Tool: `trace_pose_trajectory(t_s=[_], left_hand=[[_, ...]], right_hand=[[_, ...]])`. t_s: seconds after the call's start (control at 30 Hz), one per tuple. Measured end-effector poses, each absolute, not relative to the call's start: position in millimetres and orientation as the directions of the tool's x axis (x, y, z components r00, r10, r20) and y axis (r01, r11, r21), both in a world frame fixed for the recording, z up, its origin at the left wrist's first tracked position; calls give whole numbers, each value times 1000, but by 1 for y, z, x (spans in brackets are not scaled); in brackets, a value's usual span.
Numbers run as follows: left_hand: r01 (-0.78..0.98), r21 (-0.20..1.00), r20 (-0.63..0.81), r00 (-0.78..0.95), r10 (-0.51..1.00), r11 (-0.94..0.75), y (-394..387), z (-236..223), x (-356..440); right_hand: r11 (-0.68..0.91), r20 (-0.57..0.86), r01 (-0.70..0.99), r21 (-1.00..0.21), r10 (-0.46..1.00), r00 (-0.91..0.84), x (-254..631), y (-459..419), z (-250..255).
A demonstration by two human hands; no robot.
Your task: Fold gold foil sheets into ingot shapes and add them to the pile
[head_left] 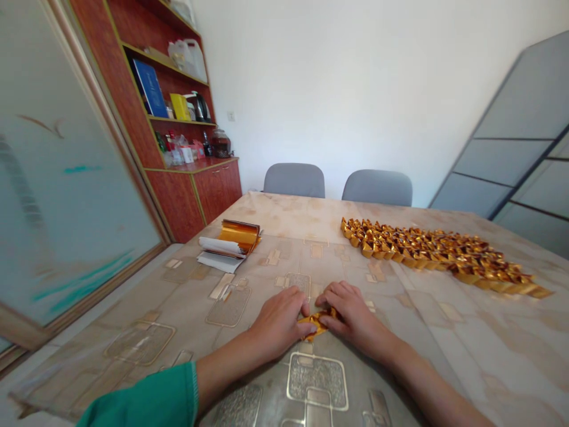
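A small piece of gold foil paper (316, 323) lies on the table (466, 350) near the front edge, pinched from both sides. My left hand (280, 320) curls over its left end with fingers closed on it. My right hand (349, 314) presses and grips its right end, fingers bent. Much of the paper is hidden under the fingers. A long spread of several folded gold paper ingots (435, 252) lies beyond my right hand, across the table's right half.
A stack of gold and white foil sheets (229, 243) lies at the table's left. Two grey chairs (338, 182) stand at the far side. A red-brown shelf cabinet (178, 118) with bottles and a kettle stands at the left wall.
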State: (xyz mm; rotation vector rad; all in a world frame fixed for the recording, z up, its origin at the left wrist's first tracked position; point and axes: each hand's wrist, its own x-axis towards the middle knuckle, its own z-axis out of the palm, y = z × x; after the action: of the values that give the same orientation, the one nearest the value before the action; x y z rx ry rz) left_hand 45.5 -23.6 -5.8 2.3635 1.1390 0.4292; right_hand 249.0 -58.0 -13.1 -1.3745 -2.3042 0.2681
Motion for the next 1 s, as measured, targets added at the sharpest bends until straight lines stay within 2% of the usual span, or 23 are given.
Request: trace_pose_trajectory(t_s=[0.2,0.27,0.33,0.47,0.53,0.63,0.8,0.9,1.0], left_hand=[[553,656,68,633,771,-513,-25,-7,48],[516,671,110,641,760,-532,-27,-6,49],[496,638,183,644,742,-589,-27,-6,50],[479,496,332,666,668,-725,-26,-6,47],[443,454,402,673,621,-773,-25,-6,45],[392,454,471,656,589,-800,-25,-4,42],[380,601,435,582,687,-703,-25,4,42],[338,781,321,503,802,-524,-24,5,45],[198,936,170,467,868,-290,-23,4,49]], right_hand=[[525,283,714,-463,851,-442,252,-54,-17],[539,324,696,-475,842,-432,251,-54,-17],[558,379,686,-467,827,-415,251,-55,-15],[590,444,665,-457,800,-405,250,-58,-10],[585,441,630,-511,807,-393,251,-58,-7],[544,422,574,-611,838,-345,258,-58,-1],[457,393,505,-732,889,-234,274,-57,7],[382,357,466,-798,923,-145,279,-55,11],[264,277,392,-881,961,-25,282,-52,15]])
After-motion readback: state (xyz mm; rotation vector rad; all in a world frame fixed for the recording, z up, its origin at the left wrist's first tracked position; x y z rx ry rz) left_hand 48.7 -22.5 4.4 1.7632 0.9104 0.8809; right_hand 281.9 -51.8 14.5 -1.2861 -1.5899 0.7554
